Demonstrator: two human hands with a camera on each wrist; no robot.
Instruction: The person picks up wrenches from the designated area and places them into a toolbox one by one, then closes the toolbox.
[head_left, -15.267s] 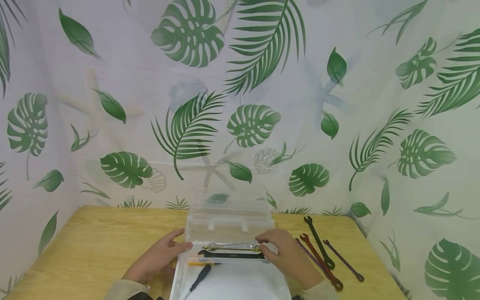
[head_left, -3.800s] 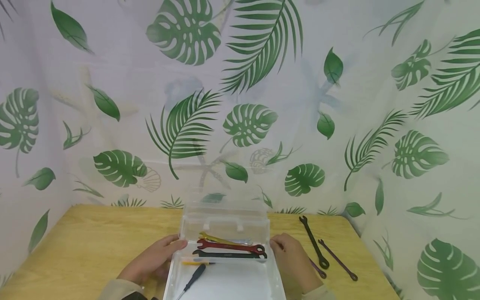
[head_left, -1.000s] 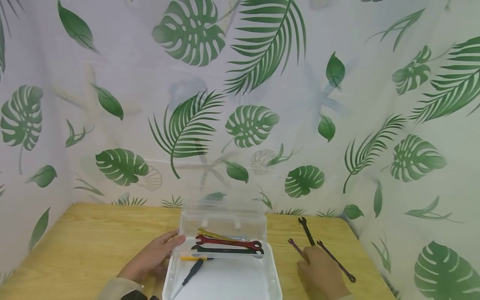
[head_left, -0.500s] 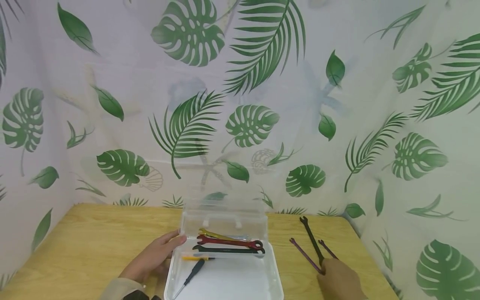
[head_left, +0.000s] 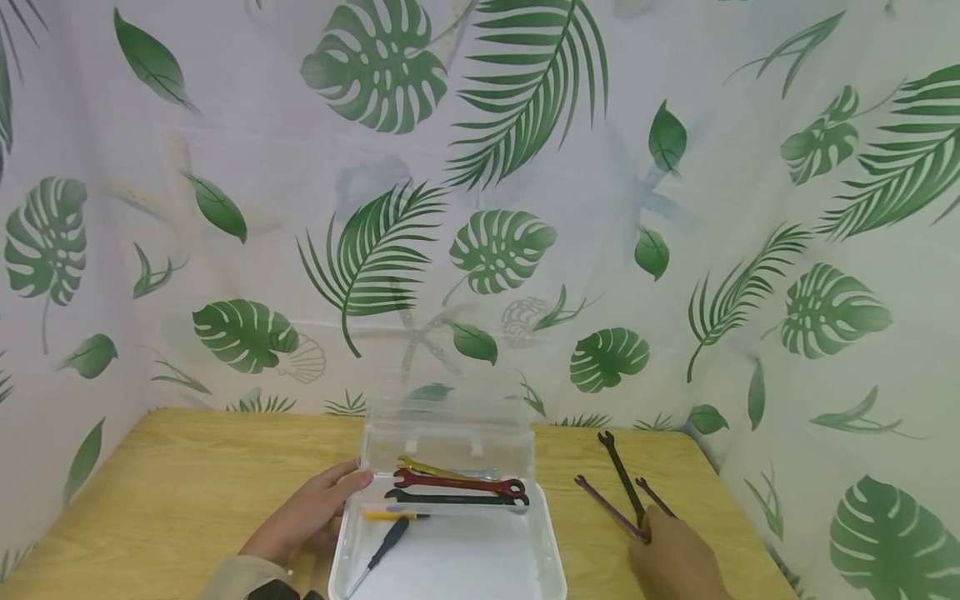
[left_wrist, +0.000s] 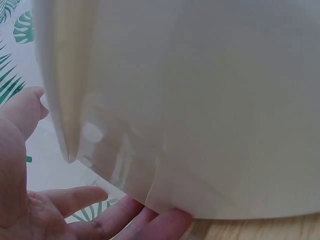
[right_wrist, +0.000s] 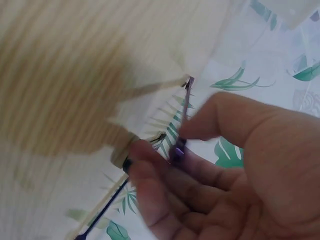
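On the table, a white toolbox (head_left: pixel 557 550) stands with its clear lid (head_left: pixel 450 437) raised. My left hand (head_left: pixel 311 510) holds its left side, thumb at the rim and fingers against the outer wall, as the left wrist view shows. To the right of the box, my right hand (head_left: pixel 678 552) pinches the lower end of a purple wrench (head_left: pixel 606 502) between thumb and fingers. In the right wrist view the ring end of a black wrench (right_wrist: pixel 128 162) lies close beside the fingertips. Another thin purple wrench (head_left: pixel 655 497) is partly hidden under the right hand.
Inside the toolbox's upper part lie a red wrench (head_left: pixel 457 482), a black wrench (head_left: pixel 450 500) and a gold wrench (head_left: pixel 429 468), with a silver one behind. Lower down are a dark-handled screwdriver (head_left: pixel 388 540) and a yellow-handled tool (head_left: pixel 386 516). A leaf-print cloth (head_left: pixel 420 250) backs the table.
The red wrench has gone from the table into the toolbox. My right hand has moved right and down along the purple wrench to its lower end. The left hand stays at the box.
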